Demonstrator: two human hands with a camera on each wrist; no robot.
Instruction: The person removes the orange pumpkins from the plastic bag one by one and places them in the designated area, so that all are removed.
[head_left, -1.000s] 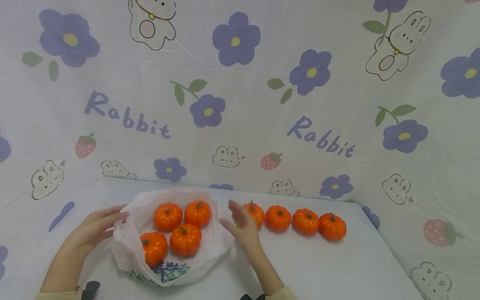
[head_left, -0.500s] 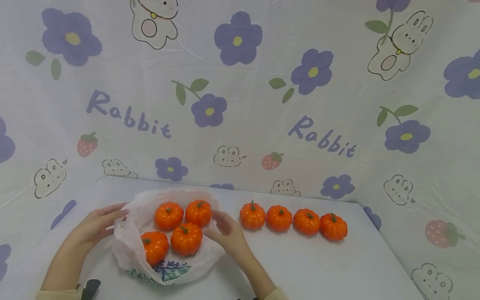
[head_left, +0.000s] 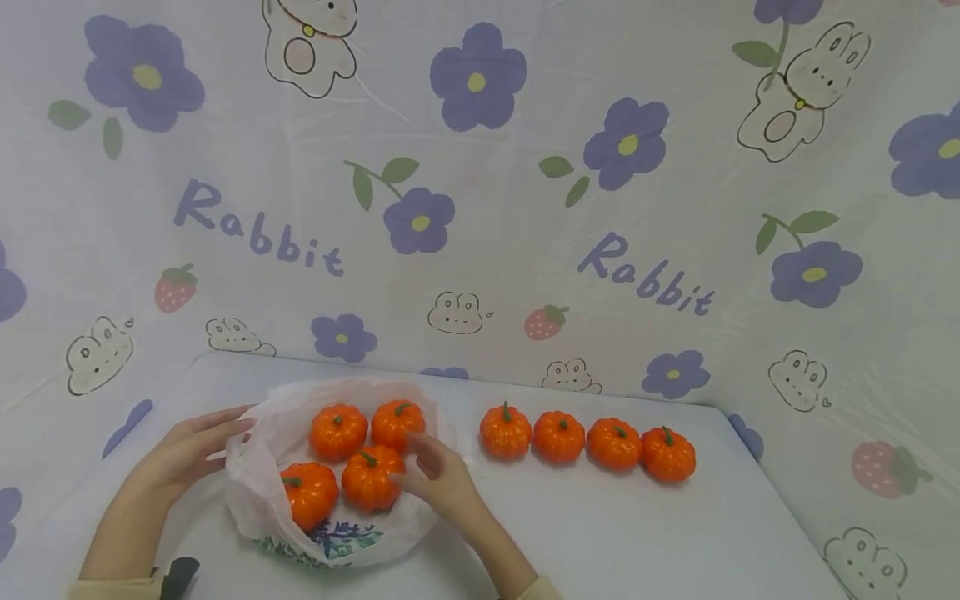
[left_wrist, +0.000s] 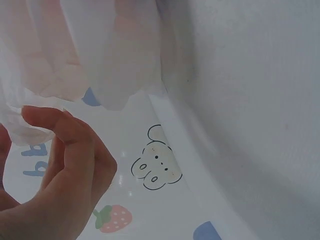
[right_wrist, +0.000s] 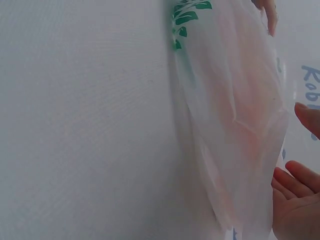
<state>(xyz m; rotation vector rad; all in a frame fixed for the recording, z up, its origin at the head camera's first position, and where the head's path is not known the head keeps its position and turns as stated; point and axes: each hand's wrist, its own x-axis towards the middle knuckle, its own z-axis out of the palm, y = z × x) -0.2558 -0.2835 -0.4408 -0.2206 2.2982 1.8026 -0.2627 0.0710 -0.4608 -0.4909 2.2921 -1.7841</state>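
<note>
A white plastic bag [head_left: 247,492] with a green and blue print stands with its mouth wide, several small orange pumpkins with green stems inside. At its left rim, my left hand [head_left: 183,454] holds the thin plastic; the left wrist view shows curled fingers [left_wrist: 65,132] at the bag's edge. My right hand [head_left: 442,479] reaches over the right rim, fingers loosely bent and apart. Its fingertips overlap the front right pumpkin [head_left: 369,483] and the back right pumpkin [head_left: 396,423] in the head view. From the right wrist, the bag's side [right_wrist: 240,110] partly hides that hand.
Several more pumpkins [head_left: 558,437] stand in a row on the white table [head_left: 600,533], right of the bag. A cloth [head_left: 487,250] printed with rabbits, flowers and strawberries hangs behind and at both sides.
My right hand has moved left, away from the leftmost pumpkin of the row and in over the bag's mouth. The left hand stays at the bag's left rim.
</note>
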